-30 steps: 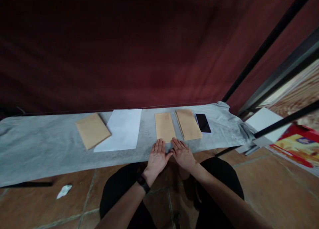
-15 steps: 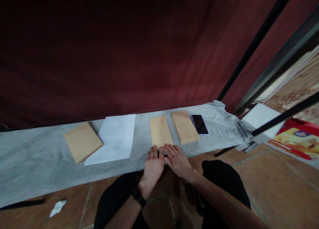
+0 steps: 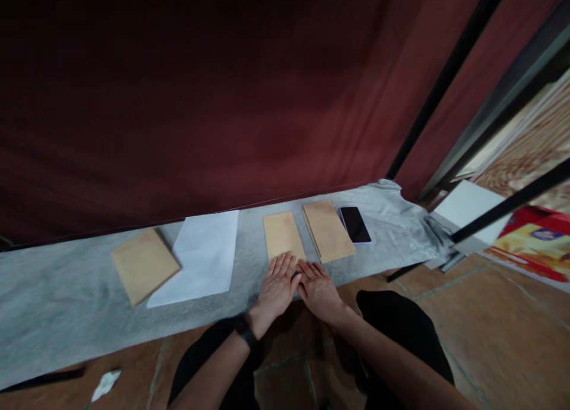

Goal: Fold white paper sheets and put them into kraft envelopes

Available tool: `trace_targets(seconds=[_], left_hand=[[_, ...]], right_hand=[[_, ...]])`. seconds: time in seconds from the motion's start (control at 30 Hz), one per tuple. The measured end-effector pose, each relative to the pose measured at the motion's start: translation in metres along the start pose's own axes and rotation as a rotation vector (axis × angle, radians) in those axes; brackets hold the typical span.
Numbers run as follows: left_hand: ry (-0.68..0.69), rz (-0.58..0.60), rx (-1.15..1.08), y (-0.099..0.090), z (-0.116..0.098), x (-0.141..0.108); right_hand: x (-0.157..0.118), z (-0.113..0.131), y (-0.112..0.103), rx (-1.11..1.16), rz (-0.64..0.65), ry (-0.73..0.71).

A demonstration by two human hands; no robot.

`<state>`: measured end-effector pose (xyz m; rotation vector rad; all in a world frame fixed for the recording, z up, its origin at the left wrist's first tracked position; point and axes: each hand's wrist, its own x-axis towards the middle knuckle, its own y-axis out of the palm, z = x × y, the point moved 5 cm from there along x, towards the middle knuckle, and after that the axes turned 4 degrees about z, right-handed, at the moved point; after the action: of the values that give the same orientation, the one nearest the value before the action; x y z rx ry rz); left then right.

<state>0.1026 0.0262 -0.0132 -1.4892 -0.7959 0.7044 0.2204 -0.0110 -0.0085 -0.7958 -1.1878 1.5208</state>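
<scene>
A tan envelope lies flat on the grey cloth near the middle of the narrow surface. My left hand, with a dark band on its wrist, rests flat over the envelope's near edge, fingers extended. Beside it my right hand lies palm down with fingers stretched out, its fingertips at the envelope's near right corner. The two thumbs nearly meet. Just right of the envelope is a stack of tan envelopes. White paper lies to the left, partly under another tan stack.
A dark phone lies right of the envelope stack. The grey cloth covers the long surface before a dark red curtain. At the right are black poles, a white box and a red and yellow package.
My left hand has moved slightly up and its fingers now lie flatter and further over the envelope's near edge. The view has shifted slightly.
</scene>
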Motion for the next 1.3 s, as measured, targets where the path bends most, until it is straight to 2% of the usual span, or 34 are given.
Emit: trace_targets(seconds=[0.1, 0.27, 0.37, 0.5, 0.6, 0.77, 1.0, 1.17, 1.3], left_hand=[[0.018, 0.056, -0.014, 0.003, 0.011, 0.037], [-0.091, 0.068, -0.005, 0.008, 0.034, 0.099], [-0.136, 0.062, -0.024, 0.012, 0.043, 0.129], [-0.195, 0.039, -0.077, 0.014, 0.052, 0.153], [-0.192, 0.043, -0.1, 0.014, 0.055, 0.156], [-0.118, 0.143, -0.127, 0.014, 0.048, 0.13], [0.007, 0.262, -0.2, 0.009, 0.026, 0.047], [0.003, 0.242, -0.168, 0.007, 0.014, -0.009], [-0.022, 0.144, -0.069, 0.005, 0.008, -0.032]], right_hand=[[0.003, -0.001, -0.002, 0.017, 0.044, 0.002], [0.007, -0.003, 0.001, 0.034, 0.109, 0.021], [0.007, -0.004, 0.003, 0.021, 0.102, 0.014], [0.006, -0.005, 0.007, 0.014, 0.064, -0.015], [0.005, -0.006, 0.009, 0.007, 0.038, -0.021], [0.006, -0.006, 0.007, 0.01, 0.044, -0.014], [0.003, -0.001, -0.002, -0.007, 0.041, 0.004], [-0.001, -0.001, -0.002, -0.011, 0.018, -0.029], [-0.004, -0.003, -0.001, -0.034, -0.011, -0.05]])
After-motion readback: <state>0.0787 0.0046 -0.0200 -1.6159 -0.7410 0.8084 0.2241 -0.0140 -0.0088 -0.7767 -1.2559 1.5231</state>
